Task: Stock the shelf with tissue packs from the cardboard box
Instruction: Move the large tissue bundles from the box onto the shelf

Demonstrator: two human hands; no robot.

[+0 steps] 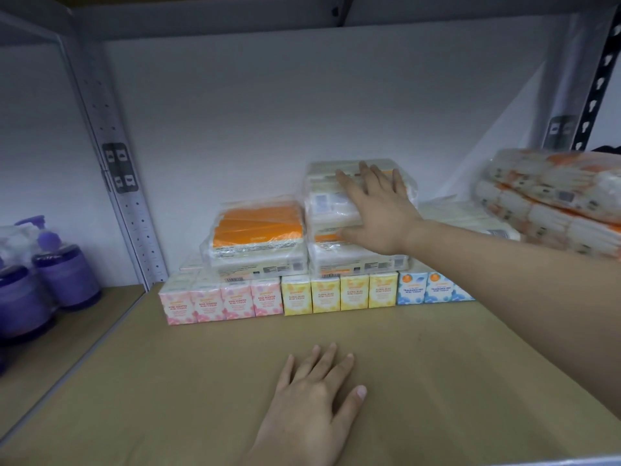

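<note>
My right hand (373, 206) lies with straight fingers against the front of the top tissue pack (326, 193), a clear-wrapped white pack stacked on another pack (356, 260). An orange-topped tissue pack (258, 237) sits to its left. These packs rest on a row of small tissue boxes: pink (218, 302), yellow (339, 292) and blue (426, 287). My left hand (312, 398) rests flat, palm down, on the brown shelf board (168, 381) near the front edge. The cardboard box is out of view.
More wrapped tissue packs with orange print (554, 200) are piled at the right. Purple pump bottles (43, 274) stand in the neighbouring bay at the left, beyond a grey metal upright (124, 196). Another shelf runs overhead.
</note>
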